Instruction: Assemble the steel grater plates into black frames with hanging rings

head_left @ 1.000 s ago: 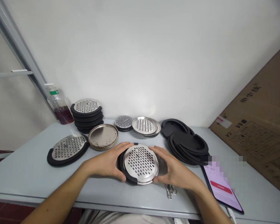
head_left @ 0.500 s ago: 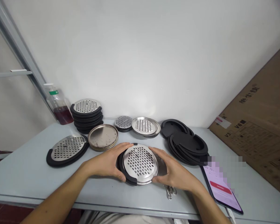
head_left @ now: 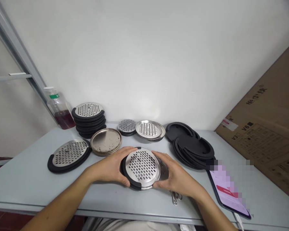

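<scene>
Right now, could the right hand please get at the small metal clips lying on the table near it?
Probably yes: the clips lie uncovered beside the right hand, but it is gripping the perforated disc.

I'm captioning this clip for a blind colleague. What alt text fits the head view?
Two hands, left hand and right hand, grip a perforated steel disc in a black rim on a grey table. Behind lie stacks of discs and black rims; a phone lies at right.
</scene>
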`<state>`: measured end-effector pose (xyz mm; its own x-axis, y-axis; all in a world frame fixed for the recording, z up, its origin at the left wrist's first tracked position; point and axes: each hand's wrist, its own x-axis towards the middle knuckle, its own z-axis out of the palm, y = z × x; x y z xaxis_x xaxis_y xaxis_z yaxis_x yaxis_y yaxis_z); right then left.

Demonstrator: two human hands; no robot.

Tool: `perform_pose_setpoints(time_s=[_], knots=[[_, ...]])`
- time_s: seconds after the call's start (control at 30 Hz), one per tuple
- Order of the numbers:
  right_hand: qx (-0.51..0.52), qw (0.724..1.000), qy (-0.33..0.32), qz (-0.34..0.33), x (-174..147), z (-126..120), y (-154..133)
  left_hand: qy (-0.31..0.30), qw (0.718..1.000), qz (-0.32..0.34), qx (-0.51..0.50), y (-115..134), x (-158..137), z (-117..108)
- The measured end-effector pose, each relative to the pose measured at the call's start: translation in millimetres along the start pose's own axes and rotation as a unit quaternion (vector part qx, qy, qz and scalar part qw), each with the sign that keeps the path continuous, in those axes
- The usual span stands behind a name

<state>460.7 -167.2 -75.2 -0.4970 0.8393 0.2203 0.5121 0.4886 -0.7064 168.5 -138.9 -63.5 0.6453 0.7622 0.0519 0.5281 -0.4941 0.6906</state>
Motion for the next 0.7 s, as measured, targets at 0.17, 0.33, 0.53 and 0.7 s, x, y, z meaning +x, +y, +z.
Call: perform_pose_setpoints(time_s=[0.17,0.33,0.53,0.7], knots=[[-0.017,1.000,0.003,0.001,1.4,3.1,-1.1,0.003,1.000,0.001,0.011,4.5,1.5,-0.3],[-0.039,0.999,-0.006,0.001,0.5,5.6,4.7,0.011,1.000,0.006,0.017,7.1,3.2,1.6],[-0.047,0.999,-0.010,0.003,0.3,7.2,7.1,0.008,1.000,0.006,0.023,7.0,3.7,3.2],[-0.044,0.999,-0.010,0.003,0.3,7.6,5.9,0.005,1.000,-0.009,0.024,8.1,3.6,3.4]])
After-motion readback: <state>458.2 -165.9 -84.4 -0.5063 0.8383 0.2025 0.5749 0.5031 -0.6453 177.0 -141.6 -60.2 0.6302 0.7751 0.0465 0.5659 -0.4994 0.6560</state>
